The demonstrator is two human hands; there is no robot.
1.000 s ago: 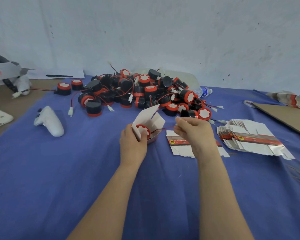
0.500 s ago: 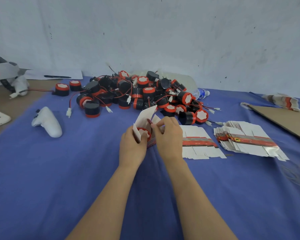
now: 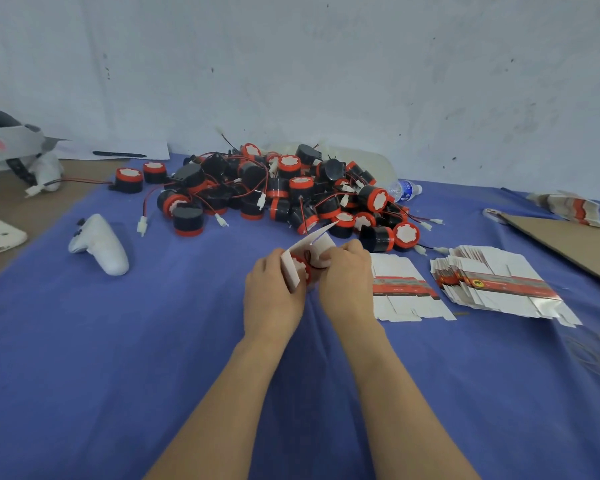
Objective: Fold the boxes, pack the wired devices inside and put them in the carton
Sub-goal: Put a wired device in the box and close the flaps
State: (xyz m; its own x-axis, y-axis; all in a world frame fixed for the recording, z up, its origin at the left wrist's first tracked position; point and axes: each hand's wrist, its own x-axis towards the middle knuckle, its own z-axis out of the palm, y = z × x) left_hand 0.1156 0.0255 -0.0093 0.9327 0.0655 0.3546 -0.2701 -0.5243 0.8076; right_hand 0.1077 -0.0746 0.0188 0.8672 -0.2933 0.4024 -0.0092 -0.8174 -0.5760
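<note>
Between the two hands, over the middle of the counter (image 3: 153,341): box (image 3: 323,242), white card, held clear of the blue cloth, its flaps open and pointing up and away.
Inside the box: one red-and-black device (image 3: 300,268), its red rim showing at the open mouth.
Step, as I judge it: tucking the wire in before the flaps close.
Risk, wire: wire (image 3: 310,258) loops out over the red rim. A flap folded down on it could pinch it or leave the lid ajar.
Risk, device: it seems to sit at the mouth rather than deep inside, so tipping the box toward the person could let it slide out.
Risk, card: thin walls; a hard squeeze could crease one.
Box to left hand: left hand (image 3: 271,292) grips the box's left side, fingers curled round it and a side flap lying against them.
Box to right hand: right hand (image 3: 347,282) touches the opposite side, fingers curled onto the open end by the wire loop. The fingertips are hidden, so whether they pinch the wire cannot be told.
Just right of the right hand: flat boxes (image 3: 402,289), unfolded, with a thicker stack beyond them.
Behind the box: pile of devices (image 3: 278,192), wires tangled, well within reach.
Far right: cardboard sheet (image 3: 568,244), possibly the carton; I cannot tell.
Left: white controller (image 3: 99,244), well apart.
</note>
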